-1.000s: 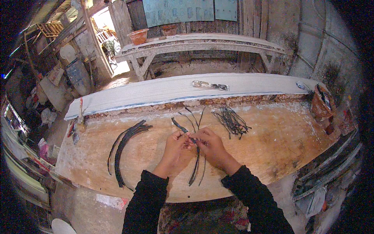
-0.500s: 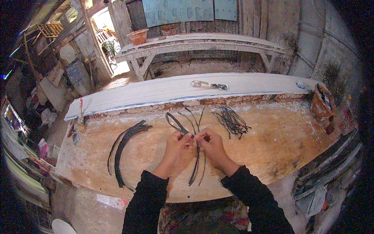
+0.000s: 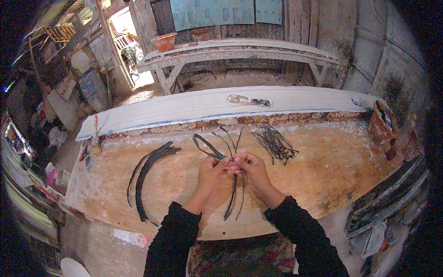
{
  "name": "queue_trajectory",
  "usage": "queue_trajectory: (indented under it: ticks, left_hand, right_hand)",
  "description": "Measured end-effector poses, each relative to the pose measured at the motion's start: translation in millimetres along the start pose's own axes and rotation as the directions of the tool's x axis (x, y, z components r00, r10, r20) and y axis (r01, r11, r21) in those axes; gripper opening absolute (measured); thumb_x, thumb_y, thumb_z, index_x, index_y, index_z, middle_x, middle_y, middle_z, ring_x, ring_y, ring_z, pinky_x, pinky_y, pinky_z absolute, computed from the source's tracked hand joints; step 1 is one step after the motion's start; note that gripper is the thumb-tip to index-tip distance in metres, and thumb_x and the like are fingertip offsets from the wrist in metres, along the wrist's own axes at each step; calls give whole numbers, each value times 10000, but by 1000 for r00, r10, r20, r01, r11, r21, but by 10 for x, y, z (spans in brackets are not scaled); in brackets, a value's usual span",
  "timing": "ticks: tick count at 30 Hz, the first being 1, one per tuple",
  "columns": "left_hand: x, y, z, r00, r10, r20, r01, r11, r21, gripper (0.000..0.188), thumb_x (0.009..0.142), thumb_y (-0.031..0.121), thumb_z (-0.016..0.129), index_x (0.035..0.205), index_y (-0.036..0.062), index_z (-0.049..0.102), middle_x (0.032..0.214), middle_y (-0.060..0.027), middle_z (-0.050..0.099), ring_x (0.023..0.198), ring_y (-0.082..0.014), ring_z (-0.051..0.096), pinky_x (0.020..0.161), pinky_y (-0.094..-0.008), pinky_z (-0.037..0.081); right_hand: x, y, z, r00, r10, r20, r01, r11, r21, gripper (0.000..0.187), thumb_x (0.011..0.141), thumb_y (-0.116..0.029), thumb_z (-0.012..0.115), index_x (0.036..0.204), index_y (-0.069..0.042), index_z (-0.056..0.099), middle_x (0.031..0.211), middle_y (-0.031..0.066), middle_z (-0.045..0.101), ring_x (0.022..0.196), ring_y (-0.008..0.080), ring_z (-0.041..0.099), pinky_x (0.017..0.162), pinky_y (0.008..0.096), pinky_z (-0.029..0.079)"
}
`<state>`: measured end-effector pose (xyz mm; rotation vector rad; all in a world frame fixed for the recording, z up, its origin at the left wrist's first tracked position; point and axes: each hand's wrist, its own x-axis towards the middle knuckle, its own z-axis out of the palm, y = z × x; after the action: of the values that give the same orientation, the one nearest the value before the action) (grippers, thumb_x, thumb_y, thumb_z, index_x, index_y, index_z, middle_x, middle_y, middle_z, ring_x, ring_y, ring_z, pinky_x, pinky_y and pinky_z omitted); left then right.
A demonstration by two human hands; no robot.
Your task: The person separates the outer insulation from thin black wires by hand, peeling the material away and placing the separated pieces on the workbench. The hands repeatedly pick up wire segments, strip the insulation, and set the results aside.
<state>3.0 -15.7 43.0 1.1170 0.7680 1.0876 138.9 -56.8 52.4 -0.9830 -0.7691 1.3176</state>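
Fingertips together over the middle of the board, my left hand (image 3: 214, 174) and my right hand (image 3: 253, 171) both pinch a thin black strip (image 3: 201, 139). The strip bends into a loop above my left fingers; its ends are hidden in the fingers. Below my hands, several loose black strips (image 3: 231, 203) lie on the wood, running away from me beneath the fingers. To the left rests a curved bundle of longer black strips (image 3: 144, 177). Beyond my right hand is a tangled pile of thin, short black strips (image 3: 276, 145).
The wooden work board (image 3: 318, 180) spans the space before me. A whitish plank (image 3: 175, 114) behind it carries a scraper-like tool (image 3: 249, 100). An orange-brown container (image 3: 382, 122) stands at the right end. Farther back, a long bench (image 3: 240, 51) holds terracotta-coloured pots (image 3: 164, 43).
My hands have shifted slightly right and drawn closer together at the fingertips. The loop of the strip leans a little more to the left. The other strips stay put.
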Motion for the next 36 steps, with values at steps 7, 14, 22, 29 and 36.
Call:
queue_trajectory:
  ticks: [7,14,22,29,36]
  left_hand:
    - [-13,87,-21,998,25,-52,-20,995,98,162,851,156,590,857,0,548,792,-76,624,679,-115,596,573,-240,499]
    - [-48,128,-24,999,37,-10,-36,994,102,159,825,159,628,842,13,569,770,-61,623,625,-94,574,507,-219,474]
    - [-75,130,-47,996,69,59,-73,995,68,139,785,122,665,837,33,572,749,-41,617,602,-83,564,467,-200,438]
    - [26,8,-132,977,191,93,-191,982,-14,209,739,22,687,819,54,498,732,-51,605,607,-101,573,471,-205,443]
    - [19,35,-151,986,-67,154,87,988,-130,163,801,113,644,797,78,485,732,-38,595,638,-87,563,503,-221,451]
  right_hand:
    - [24,106,-45,972,-224,76,237,921,-309,147,820,-89,613,913,24,596,814,63,630,721,113,602,647,229,482]
    - [0,9,-43,982,96,160,-82,993,-88,181,847,-150,585,948,0,574,760,32,590,690,116,603,625,227,488]
    - [13,-48,-135,838,353,416,-476,846,240,191,876,-159,517,997,-15,552,786,29,582,653,103,599,589,195,512]
    - [-47,26,-16,927,267,262,-313,937,157,139,879,-156,524,910,-25,559,777,7,574,625,59,542,563,177,477]
    - [-45,122,4,993,-86,77,101,972,-212,54,839,-91,565,879,-55,565,868,22,605,747,100,553,615,240,468]
